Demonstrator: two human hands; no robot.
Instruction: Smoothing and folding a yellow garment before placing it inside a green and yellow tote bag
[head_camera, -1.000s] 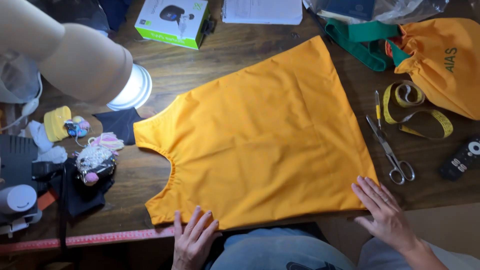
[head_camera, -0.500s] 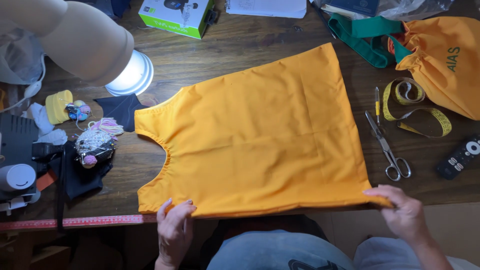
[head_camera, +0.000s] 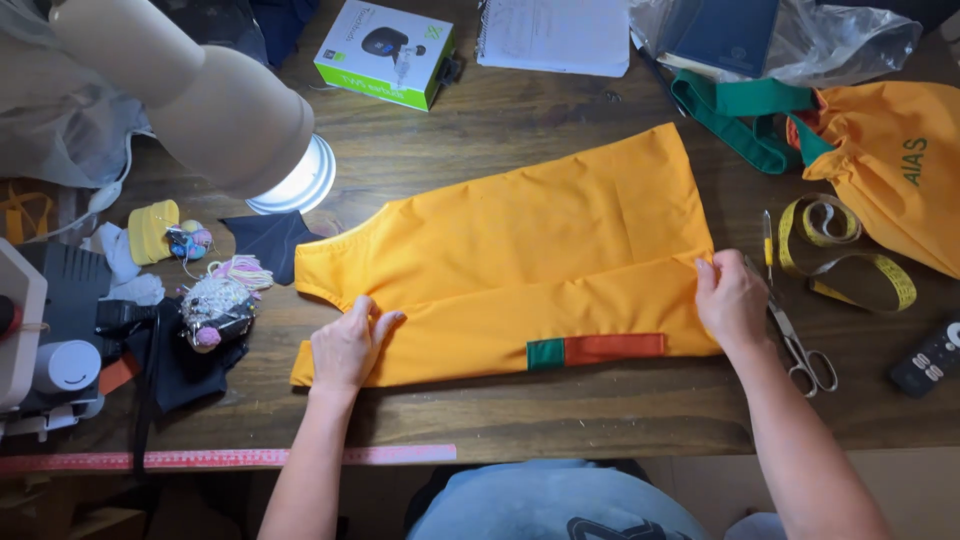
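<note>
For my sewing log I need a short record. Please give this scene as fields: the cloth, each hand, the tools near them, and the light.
cloth: orange fabric piece on the wooden table, near edge folded over toward the middle; a green and red strip shows on the fold
left hand: left hand pressed flat on the fold by the armhole curve
right hand: right hand pinching the folded edge at the wide end
tools: scissors beside the right hand; yellow tape measure further right; pincushion left of the cloth
light: lamp lit, above the left corner
</note>
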